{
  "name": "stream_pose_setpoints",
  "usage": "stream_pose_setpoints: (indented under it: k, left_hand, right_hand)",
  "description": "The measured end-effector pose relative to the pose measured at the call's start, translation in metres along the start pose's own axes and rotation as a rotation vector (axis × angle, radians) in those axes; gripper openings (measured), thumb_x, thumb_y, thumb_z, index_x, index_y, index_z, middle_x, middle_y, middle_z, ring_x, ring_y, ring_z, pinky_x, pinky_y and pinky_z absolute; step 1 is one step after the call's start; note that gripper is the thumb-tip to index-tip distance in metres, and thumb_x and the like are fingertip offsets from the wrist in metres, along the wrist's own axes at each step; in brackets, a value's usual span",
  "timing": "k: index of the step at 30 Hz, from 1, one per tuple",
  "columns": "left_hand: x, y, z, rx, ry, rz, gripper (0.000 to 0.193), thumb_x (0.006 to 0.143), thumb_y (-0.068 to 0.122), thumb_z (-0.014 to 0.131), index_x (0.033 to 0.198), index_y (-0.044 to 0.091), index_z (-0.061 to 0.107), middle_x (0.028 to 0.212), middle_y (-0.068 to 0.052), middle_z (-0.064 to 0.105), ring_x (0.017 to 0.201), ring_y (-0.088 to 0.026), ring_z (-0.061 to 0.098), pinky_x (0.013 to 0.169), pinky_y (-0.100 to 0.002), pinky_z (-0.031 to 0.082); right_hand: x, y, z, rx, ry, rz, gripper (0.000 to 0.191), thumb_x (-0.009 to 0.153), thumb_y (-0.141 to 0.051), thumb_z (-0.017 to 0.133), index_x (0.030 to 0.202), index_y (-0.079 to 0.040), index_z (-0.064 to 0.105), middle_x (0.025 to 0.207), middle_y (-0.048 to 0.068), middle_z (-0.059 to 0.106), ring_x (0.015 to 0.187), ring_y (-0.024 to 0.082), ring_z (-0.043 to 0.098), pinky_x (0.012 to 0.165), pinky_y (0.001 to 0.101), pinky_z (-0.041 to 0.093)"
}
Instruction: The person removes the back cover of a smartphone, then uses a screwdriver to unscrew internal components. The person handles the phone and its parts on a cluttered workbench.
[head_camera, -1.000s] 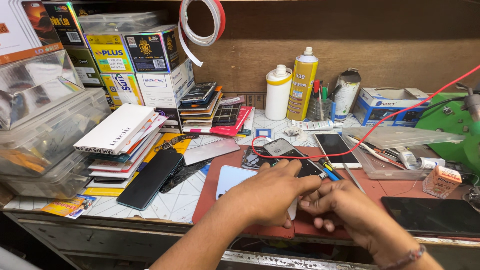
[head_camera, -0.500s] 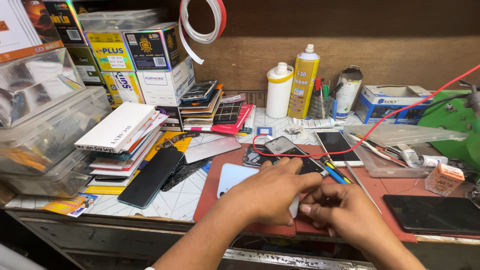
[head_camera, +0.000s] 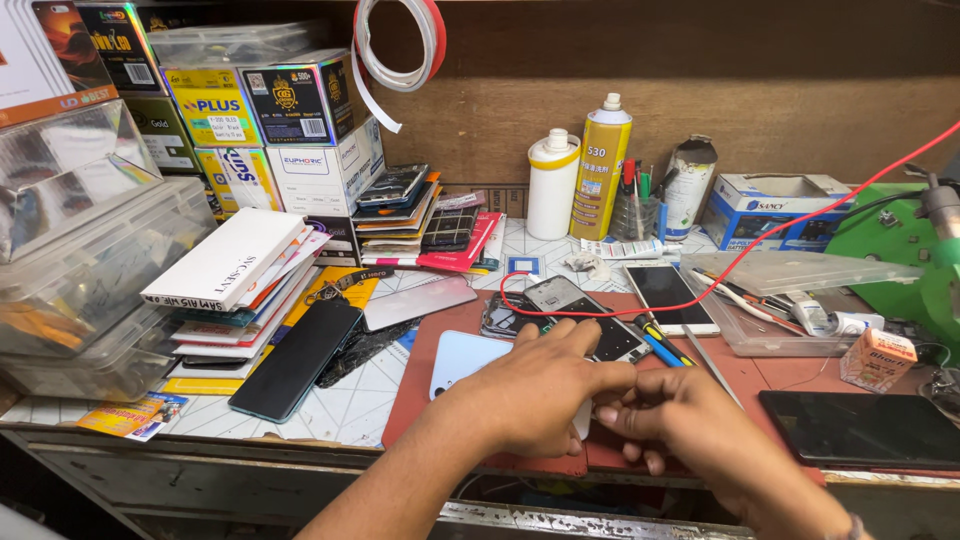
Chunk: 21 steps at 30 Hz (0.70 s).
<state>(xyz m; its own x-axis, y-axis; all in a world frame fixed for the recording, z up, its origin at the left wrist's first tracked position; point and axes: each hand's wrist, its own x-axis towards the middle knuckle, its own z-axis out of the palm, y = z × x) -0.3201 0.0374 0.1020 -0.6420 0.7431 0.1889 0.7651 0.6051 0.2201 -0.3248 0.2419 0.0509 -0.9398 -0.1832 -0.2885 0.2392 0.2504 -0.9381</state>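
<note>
Lying under both hands on the red mat (head_camera: 440, 345), a pale blue phone (head_camera: 462, 362) has its right end covered by the left hand (head_camera: 535, 395), fingers spread flat. The right hand (head_camera: 680, 425) curls at that hidden end; what it pinches I cannot tell. Just beyond the knuckles lies an opened phone (head_camera: 585, 310), and a dark phone (head_camera: 860, 428) rests right of the hands.

The hands (head_camera: 600, 400) have drawn slightly nearer the bench edge, fingertips now meeting.
</note>
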Motion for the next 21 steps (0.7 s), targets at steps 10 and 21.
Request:
stream_pose_setpoints:
  k: [10, 21]
  left_hand:
    - [-0.002, 0.006, -0.001, 0.006, 0.026, 0.005, 0.047, 0.067, 0.012, 0.077, 0.112, 0.018, 0.063, 0.111, -0.013, 0.054, 0.115, -0.033, 0.052, 0.085, -0.050, 0.039]
    - [-0.001, 0.000, -0.012, -0.073, 0.008, 0.024, 0.076, 0.050, 0.019, 0.089, 0.120, 0.019, 0.060, 0.116, -0.011, 0.051, 0.120, -0.034, 0.047, 0.093, -0.050, 0.039]
  right_hand:
    - [-0.009, 0.007, 0.009, -0.149, 0.109, -0.041, 0.016, 0.084, -0.017, 0.083, 0.085, -0.001, 0.083, 0.063, 0.007, 0.070, 0.053, 0.012, 0.059, 0.048, 0.0277, 0.042]
    - [-0.003, 0.000, 0.003, 0.216, 0.027, 0.065, 0.013, 0.087, -0.008, 0.075, 0.086, 0.005, 0.077, 0.067, 0.007, 0.066, 0.051, 0.013, 0.052, 0.042, 0.0267, 0.034]
